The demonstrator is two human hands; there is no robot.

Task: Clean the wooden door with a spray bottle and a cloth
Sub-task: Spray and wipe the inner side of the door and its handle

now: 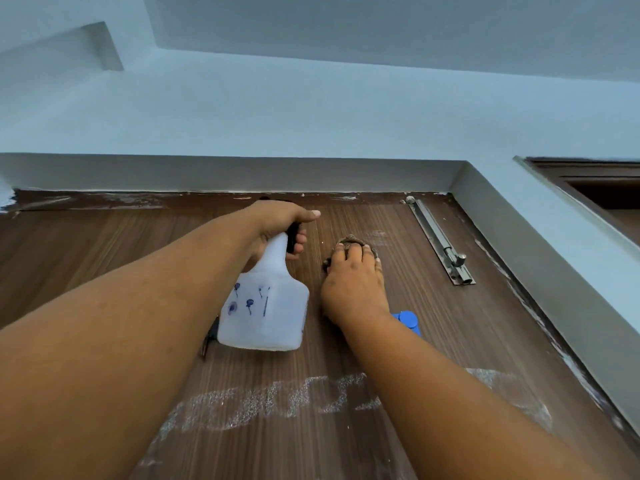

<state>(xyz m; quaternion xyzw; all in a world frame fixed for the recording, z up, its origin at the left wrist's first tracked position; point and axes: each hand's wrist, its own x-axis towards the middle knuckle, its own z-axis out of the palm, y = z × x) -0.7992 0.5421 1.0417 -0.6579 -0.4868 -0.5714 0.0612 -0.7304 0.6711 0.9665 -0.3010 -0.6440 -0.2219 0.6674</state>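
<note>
The brown wooden door (433, 341) fills the lower half of the head view, seen from below toward its top edge. My left hand (277, 223) grips the black trigger head of a white translucent spray bottle (266, 306) with blue flower marks, held up near the door's top. Just to its right, my right hand (353, 278) presses a small brownish cloth (353, 241) against the door; only the cloth's upper edge shows past my fingers. A band of white foamy residue (277, 400) runs across the door below both arms.
A metal slide bolt (440, 240) is fixed near the door's top right corner. A blue object (407, 322) peeks out behind my right wrist. The pale blue wall and door frame (519, 237) border the door above and to the right. Another dark wooden frame (595, 185) sits far right.
</note>
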